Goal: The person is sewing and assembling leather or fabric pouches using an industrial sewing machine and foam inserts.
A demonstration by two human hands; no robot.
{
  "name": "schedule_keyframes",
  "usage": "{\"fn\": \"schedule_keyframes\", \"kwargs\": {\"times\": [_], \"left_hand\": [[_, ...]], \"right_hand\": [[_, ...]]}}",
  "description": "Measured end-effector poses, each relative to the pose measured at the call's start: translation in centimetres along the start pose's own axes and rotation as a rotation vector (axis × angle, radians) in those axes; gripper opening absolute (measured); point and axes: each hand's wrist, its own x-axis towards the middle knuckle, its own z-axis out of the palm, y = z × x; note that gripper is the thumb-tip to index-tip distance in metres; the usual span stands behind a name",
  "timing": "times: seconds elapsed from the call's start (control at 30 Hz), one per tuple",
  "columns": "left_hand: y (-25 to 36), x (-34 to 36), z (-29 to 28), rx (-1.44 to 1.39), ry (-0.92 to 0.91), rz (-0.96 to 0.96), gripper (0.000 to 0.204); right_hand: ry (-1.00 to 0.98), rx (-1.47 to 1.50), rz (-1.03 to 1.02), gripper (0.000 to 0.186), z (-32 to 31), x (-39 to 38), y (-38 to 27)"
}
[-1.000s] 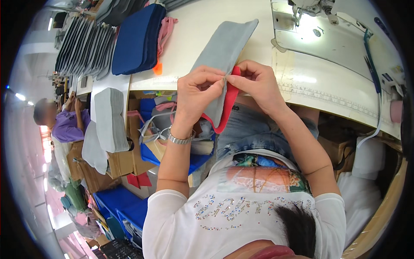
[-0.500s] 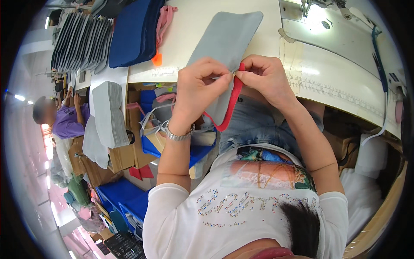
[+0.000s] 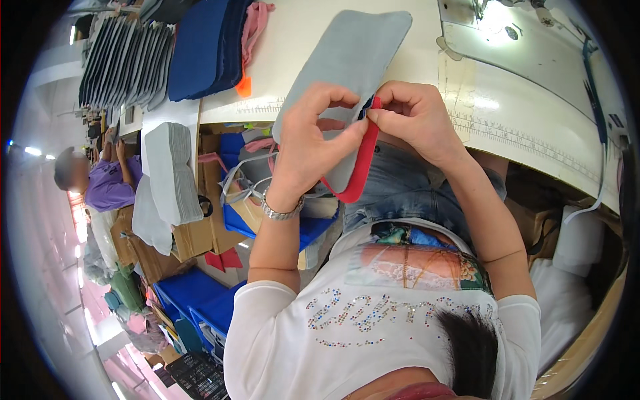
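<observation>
A grey rounded fabric panel [image 3: 353, 50] leans from the white table toward my lap, with red edging tape [image 3: 363, 167] along its lower right edge. My right hand [image 3: 417, 123] pinches the tape's upper end against the panel's edge. A small dark blue bit [image 3: 365, 108] shows beside those fingertips. My left hand [image 3: 313, 137] curls at the same edge; its index finger and thumb are bent, a gap between them, the tips close to the tape. What its other fingers grip is partly hidden. A metal watch [image 3: 281, 212] circles my left wrist.
Stacked grey panels [image 3: 127, 63] and dark blue panels [image 3: 207, 50] stand at the table's far left. More grey panels [image 3: 170, 173] hang lower left. A sewing machine's metal bed [image 3: 507, 50] lies far right. Blue bins [image 3: 193, 293] sit below, and a person in purple [image 3: 113, 183] is farther left.
My left index finger and thumb have moved apart from a close pinch. The dark blue bit has come into sight at the tape's end. My right hand keeps its pinch.
</observation>
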Motion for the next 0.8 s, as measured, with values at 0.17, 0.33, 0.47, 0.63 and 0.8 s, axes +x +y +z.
{"fn": "schedule_keyframes", "kwargs": {"times": [0.17,0.33,0.47,0.63,0.8], "left_hand": [[-2.5,0.3,-2.1,-0.264,-0.08,-0.061,0.015],[-2.8,-1.0,-0.4,-0.592,-0.012,-0.062,0.013],[-2.8,-0.2,-0.1,-0.382,0.203,-0.15,0.025],[-3.9,-1.2,-7.4,-0.823,0.092,-0.19,0.037],[-6.9,1.2,-24.2,-0.838,-0.301,-0.043,0.035]], "right_hand": [[0.02,0.04,0.003,0.014,-0.3,-0.2,0.1],[0.2,-0.072,-0.14,0.03,1.9,0.5,-0.3],[0.139,-0.218,-0.045,0.033,-0.5,-1.1,-1.1],[-0.003,-0.068,0.027,0.025,-4.9,-8.1,-1.8],[0.469,0.071,0.185,0.037,-12.2,-17.5,1.3]]}}
